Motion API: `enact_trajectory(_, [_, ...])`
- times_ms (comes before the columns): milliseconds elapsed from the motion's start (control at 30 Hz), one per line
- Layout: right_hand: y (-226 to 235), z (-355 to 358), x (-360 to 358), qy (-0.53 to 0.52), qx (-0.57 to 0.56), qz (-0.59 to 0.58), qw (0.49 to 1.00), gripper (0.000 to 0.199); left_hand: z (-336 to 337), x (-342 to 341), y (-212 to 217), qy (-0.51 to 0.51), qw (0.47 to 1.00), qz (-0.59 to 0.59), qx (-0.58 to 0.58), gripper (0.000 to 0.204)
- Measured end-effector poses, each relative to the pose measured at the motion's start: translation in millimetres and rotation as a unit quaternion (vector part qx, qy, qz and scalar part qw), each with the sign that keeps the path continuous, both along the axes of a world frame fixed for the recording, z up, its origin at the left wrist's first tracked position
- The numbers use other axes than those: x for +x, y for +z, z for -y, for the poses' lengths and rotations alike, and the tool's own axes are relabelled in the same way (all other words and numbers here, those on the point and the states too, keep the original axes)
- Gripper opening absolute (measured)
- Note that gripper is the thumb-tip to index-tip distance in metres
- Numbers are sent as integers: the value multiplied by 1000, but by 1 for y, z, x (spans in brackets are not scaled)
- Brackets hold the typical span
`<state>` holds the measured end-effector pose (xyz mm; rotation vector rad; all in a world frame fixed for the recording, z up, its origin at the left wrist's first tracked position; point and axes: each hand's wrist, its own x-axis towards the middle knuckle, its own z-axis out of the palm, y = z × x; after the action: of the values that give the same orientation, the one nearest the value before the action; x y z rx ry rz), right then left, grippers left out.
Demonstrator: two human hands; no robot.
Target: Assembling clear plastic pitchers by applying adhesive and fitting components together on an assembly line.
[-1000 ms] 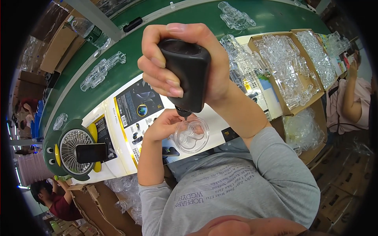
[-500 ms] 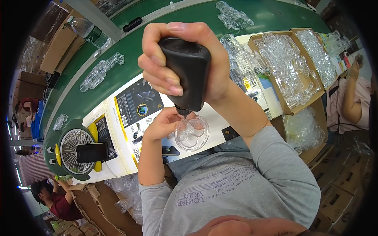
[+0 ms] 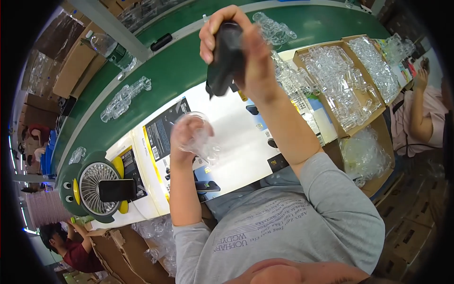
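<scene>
My right hand (image 3: 260, 64), blurred by motion, is wrapped round a black power screwdriver (image 3: 226, 61) above the far side of the printed sheet. The tool's tip points down, well apart from any part. Nearer me and to the left, my left hand (image 3: 183, 147) grips a clear plastic part (image 3: 206, 146) with a round, dish-like end. The part is tilted and smeared by motion, so its finer details do not show. Beneath both hands lies the white printed cardboard sheet (image 3: 231, 128).
Cardboard trays (image 3: 299, 60) of clear plastic parts stand to the right. More clear assemblies (image 3: 125, 98) lie on the green bench (image 3: 189, 57). At left are a penguin-shaped fan (image 3: 97, 182), a phone (image 3: 117, 190) and a bottle (image 3: 111, 49). A co-worker's arm (image 3: 421, 102) is at far right.
My right hand has lifted the power screwdriver up and away from the clear plastic part. My left hand has shifted left and tilted the part, which lay flatter before.
</scene>
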<state>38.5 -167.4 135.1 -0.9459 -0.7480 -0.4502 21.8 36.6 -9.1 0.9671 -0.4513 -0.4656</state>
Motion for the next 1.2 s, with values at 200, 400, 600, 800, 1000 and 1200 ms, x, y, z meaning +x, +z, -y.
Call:
enact_trajectory(200, [-29, -20, 39, -282, -353, 82, 888, 43, -25, 14, 4, 126, 958, -111, -231, 36])
enact_trajectory(400, [-115, -50, 62, -249, -599, 358, 672, 16, -40, 27, 5, 84, 938, -93, -324, 34])
enact_trajectory(600, [-154, -37, 51, -109, -628, 376, 672, 19, -38, 29, 2, 46, 943, -72, -321, 35])
enact_trajectory(800, [-135, -15, 2, -170, -666, 227, 690, 64, -37, 28, -3, 113, 950, -64, -285, 33])
enact_trajectory(1000, [-94, 6, -50, -76, -499, -66, 861, 87, -7, 9, 12, 164, 980, -3, -114, 55])
enact_trajectory(1200, [-93, 16, -49, 40, -281, -177, 942, 59, 63, -33, 62, 178, 982, 50, -23, 54])
